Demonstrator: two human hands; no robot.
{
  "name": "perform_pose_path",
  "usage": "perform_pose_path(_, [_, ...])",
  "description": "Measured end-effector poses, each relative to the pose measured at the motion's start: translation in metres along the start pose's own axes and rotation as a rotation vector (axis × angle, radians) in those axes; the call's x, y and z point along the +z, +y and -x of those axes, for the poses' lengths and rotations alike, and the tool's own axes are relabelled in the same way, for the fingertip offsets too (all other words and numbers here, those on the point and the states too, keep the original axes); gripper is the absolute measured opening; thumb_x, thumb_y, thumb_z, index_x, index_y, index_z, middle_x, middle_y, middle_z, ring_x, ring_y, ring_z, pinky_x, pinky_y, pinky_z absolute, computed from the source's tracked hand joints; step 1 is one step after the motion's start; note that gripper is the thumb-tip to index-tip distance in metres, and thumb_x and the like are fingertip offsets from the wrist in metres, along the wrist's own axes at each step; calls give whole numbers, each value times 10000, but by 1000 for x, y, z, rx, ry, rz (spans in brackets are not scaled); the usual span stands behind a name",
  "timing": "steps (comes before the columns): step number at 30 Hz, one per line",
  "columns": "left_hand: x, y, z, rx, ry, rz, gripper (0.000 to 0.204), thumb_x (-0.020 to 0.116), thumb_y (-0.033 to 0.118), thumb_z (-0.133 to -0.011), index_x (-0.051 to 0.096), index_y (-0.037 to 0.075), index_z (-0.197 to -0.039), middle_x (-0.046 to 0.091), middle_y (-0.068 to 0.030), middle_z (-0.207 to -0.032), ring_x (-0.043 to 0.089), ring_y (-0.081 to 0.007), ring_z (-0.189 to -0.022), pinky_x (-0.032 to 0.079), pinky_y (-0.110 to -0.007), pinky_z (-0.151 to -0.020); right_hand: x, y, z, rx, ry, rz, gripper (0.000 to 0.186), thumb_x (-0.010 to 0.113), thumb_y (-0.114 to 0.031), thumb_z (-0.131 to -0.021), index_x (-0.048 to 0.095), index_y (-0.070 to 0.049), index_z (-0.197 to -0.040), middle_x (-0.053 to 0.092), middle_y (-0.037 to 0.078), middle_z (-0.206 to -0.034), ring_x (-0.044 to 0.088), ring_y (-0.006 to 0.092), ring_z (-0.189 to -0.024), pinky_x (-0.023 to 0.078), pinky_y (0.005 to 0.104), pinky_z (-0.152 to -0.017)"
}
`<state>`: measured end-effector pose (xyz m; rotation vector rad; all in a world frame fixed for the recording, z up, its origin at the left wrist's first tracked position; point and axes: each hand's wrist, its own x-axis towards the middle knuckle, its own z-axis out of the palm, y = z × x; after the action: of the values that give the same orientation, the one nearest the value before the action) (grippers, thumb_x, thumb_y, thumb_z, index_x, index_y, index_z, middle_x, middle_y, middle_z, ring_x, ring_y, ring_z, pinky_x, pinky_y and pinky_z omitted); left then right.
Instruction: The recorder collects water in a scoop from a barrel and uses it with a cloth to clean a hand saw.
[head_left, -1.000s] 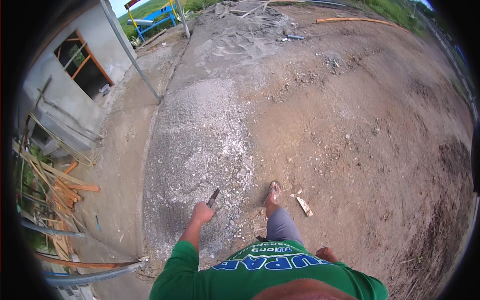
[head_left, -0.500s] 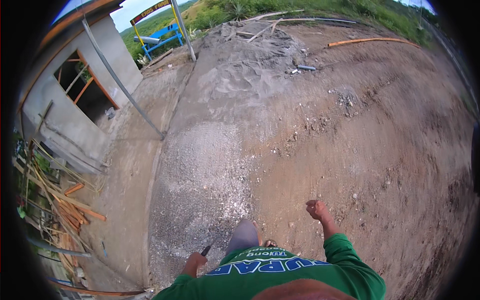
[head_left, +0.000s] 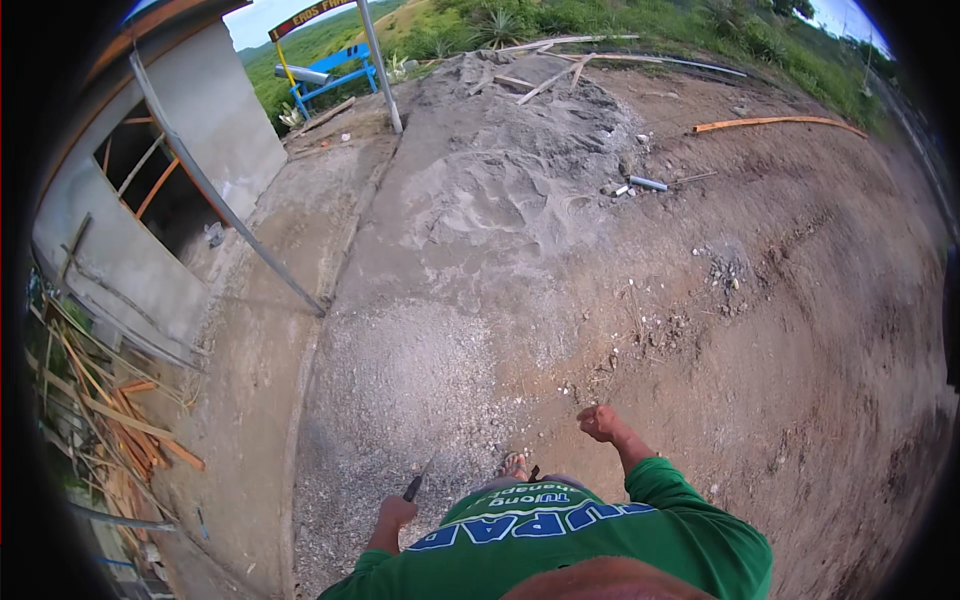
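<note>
My left hand is closed around a slim tool with a black handle and a thin grey blade, which points forward over the pale gravel. Whether it is a knife or another bladed tool, I cannot tell. My right hand hangs in front of me with curled fingers, above the brown dirt. Nothing shows in it. Below, between my hands, a sandaled foot stands at the edge of the gravel.
Ahead lies a grey sand heap with wooden sticks behind it. A grey metal pipe rests beside it. At left, a slanting post stands before a plastered wall, and scrap lumber is piled up.
I have stepped forward, and the gravel and lumber sit a little lower in view. My right hand has swung slightly left. The left hand keeps its hold on the tool.
</note>
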<state>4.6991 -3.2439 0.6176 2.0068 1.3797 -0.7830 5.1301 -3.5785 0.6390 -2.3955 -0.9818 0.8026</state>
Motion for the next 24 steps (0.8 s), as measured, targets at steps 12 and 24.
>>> perform_pose_path(12, [-261,240,-201,131,206,369,476,718,409,-679,655,-53,-773,661,-226,-761,671,-337,-757,498,-414,-654,-34,178,-277,-239,-491,677,301,561,-311,-782,685,-182,-1025,630,23,-1159,622,239,-1014,494,307,-894])
perform_pose_path(24, [-366,320,-249,-199,-52,188,501,763,360,-601,655,-89,-794,663,-207,-724,670,-325,-677,512,-381,-600,-230,95,-739,-444,-180,620,206,556,-144,-731,683,-141,-893,648,-2,-1105,618,223,-1011,512,344,-850])
